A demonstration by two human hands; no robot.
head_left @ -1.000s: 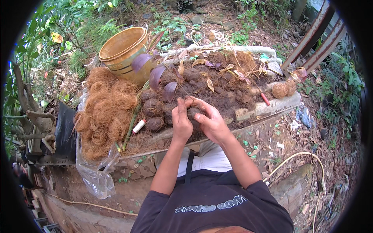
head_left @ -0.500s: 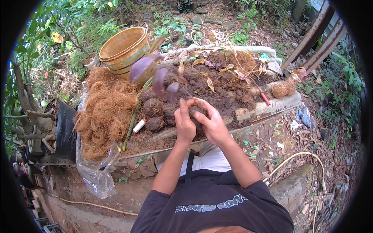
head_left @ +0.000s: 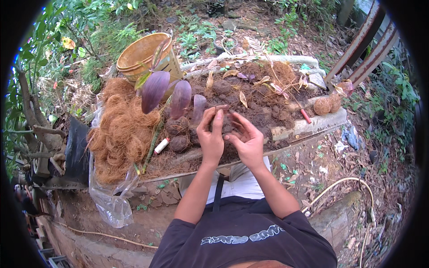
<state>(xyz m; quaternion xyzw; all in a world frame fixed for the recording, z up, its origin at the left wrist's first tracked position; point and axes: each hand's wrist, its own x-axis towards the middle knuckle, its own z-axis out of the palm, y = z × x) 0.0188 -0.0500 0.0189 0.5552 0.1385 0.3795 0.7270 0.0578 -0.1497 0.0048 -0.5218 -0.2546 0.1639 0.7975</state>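
My left hand (head_left: 212,131) is closed around the base of a purple-leaved plant (head_left: 178,98) and its dark soil clump, mostly hidden by the fingers. My right hand (head_left: 245,138) is just beside it, fingers curved and apart around the clump's right side. Both hands are over a heap of dark soil (head_left: 254,116). Several soil balls (head_left: 178,127) lie left of them, by a white cylindrical object (head_left: 161,145) and a long green stem (head_left: 153,144). Loose brown coconut fibre (head_left: 120,134) is piled farther left.
A worn yellow bucket (head_left: 143,53) stands behind the fibre. The slab's pale edge (head_left: 321,120) holds two fibre balls (head_left: 322,106) near a red-handled tool (head_left: 304,115). Rusty beams (head_left: 366,58) rise at right, a hose (head_left: 335,183) lies below, and a plastic sheet (head_left: 111,205) hangs at left.
Both hands have shifted slightly up. My right fingers have loosened and spread from the clump. The plant's purple leaves have swung down and to the left.
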